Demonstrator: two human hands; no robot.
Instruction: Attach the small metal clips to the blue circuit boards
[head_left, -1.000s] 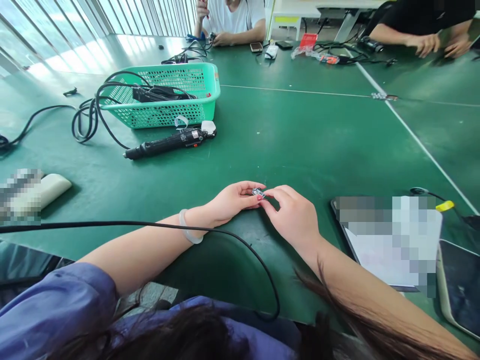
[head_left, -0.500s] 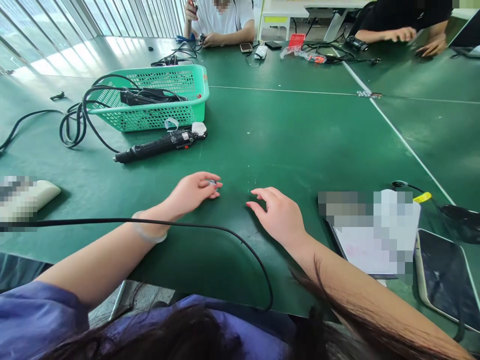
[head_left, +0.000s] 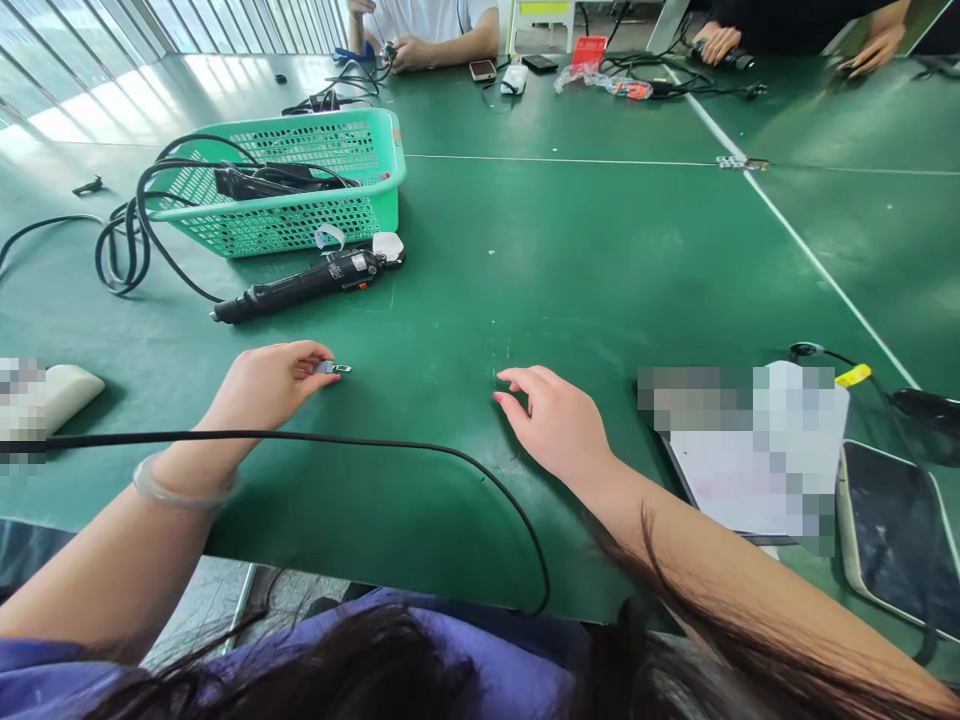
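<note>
Between the thumb and fingers of my left hand (head_left: 266, 385) is a small silver piece that looks like a USB stick (head_left: 334, 368), its narrow end pointing right. This hand is just above the green table (head_left: 450, 300), left of the middle. Farther right, my right hand (head_left: 559, 420) is near the tabletop with its thumb and forefinger apart, nothing between them. A black electric screwdriver (head_left: 300, 285) lies beyond my left hand. In front of my left wrist passes a black cable (head_left: 360, 441), which curves down toward the table edge.
A green basket (head_left: 281, 222) holds black cords and adapters. On the right lie a notepad with white paper (head_left: 720, 480) and a phone (head_left: 892, 520). A pale object (head_left: 71, 392) rests at far left. Two people sit across the table near cables and a red box (head_left: 589, 50).
My left hand has moved left, and the small silver piece shows more plainly in its fingers. My right hand has barely moved. The far right person's hand now rests on a black object.
</note>
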